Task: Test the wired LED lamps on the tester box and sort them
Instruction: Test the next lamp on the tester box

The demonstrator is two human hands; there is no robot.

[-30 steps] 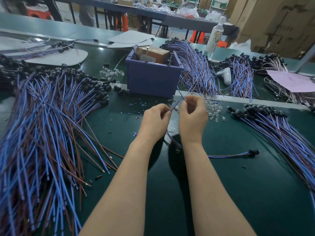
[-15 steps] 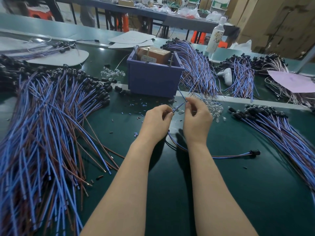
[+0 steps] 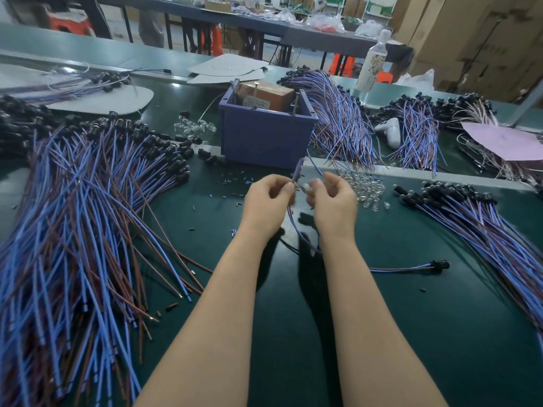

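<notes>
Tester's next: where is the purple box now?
Head view, centre: the purple box stands on the green table just beyond the left hand and right hand, which hold a wired lamp; a wire bundle lies close on its right.

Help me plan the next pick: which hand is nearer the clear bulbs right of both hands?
Right. The right hand sits just left of the clear bulbs, almost beside them; the left hand is farther left, beyond the right hand.

Green worktable [image 3: 411, 333] — beyond it dark tables [image 3: 323, 36], orange stools [image 3: 69, 23], stacked cardboard boxes [image 3: 484, 39].
</notes>
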